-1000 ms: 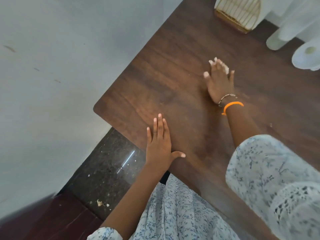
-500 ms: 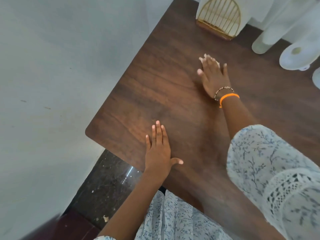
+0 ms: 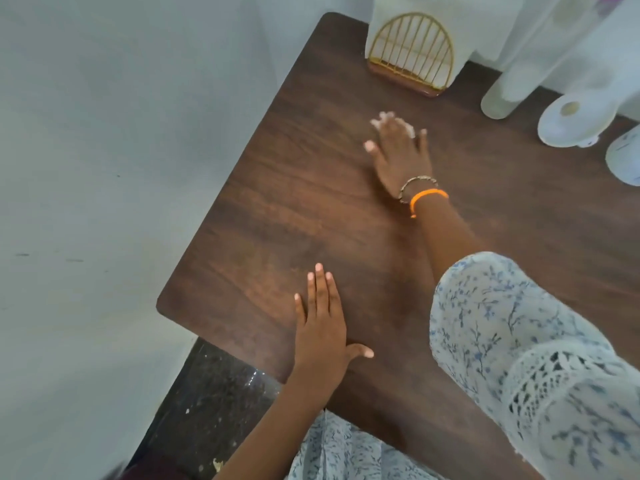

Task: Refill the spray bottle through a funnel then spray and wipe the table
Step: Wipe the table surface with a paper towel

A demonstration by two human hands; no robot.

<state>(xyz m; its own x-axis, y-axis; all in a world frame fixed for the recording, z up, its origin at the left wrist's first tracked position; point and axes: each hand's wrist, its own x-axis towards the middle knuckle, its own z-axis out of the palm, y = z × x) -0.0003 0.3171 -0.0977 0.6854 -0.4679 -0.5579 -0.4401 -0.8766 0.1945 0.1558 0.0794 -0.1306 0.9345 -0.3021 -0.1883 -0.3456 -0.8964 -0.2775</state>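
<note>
Fingers [image 3: 320, 289] of the left hand [image 3: 322, 336] lie straight, flat on the counter [image 3: 277, 209] near its front edge. Farther back, the right hand [image 3: 401, 157] presses a white cloth [image 3: 384, 117], barely visible beyond its outstretched, blurred fingers; its long axis cannot be told.

Left hand [image 3: 322, 327] on the table [image 3: 277, 209] nearer than right hand [image 3: 401, 154].
</note>
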